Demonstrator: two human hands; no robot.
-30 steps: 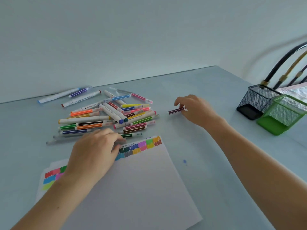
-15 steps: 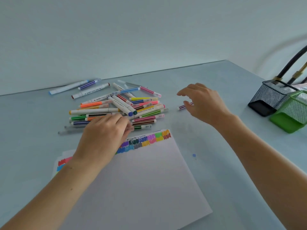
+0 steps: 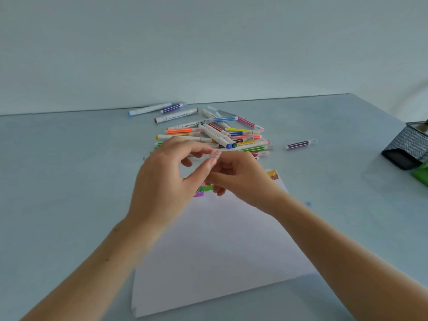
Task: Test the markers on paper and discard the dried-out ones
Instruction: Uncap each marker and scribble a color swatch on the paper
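Observation:
My left hand (image 3: 165, 181) and my right hand (image 3: 243, 179) meet just above the top edge of the white paper (image 3: 220, 246). Between their fingertips they pinch a thin marker (image 3: 216, 153); only its pale clear end shows, the rest is hidden by fingers. Behind the hands lies a pile of coloured markers (image 3: 222, 133). One purple striped marker (image 3: 298, 144) lies alone to the right of the pile. Colour test swatches (image 3: 203, 189) run along the paper's top edge, mostly covered by my hands.
A black mesh holder (image 3: 407, 147) and a green mesh holder (image 3: 422, 176) stand at the right edge of the table. Three more markers (image 3: 171, 112) lie apart at the back near the wall. A small blue ink spot (image 3: 308, 203) marks the table.
My right hand let go of the purple marker and came left to meet my left hand. My left hand lifted a marker from the pile; both now hold it.

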